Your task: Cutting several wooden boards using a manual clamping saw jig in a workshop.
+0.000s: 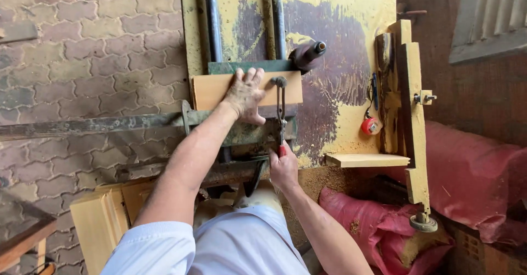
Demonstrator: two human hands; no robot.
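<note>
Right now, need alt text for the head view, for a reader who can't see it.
A person's left hand presses a wooden board flat on a yellow machine table, while the right hand grips a red-tipped clamp lever. Red sacks and sawdust lie to the right.

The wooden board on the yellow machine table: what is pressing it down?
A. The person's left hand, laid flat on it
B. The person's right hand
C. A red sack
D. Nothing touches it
A: the left hand lies spread flat on the wooden board, while the right hand grips a red-tipped lever handle below it.
</note>
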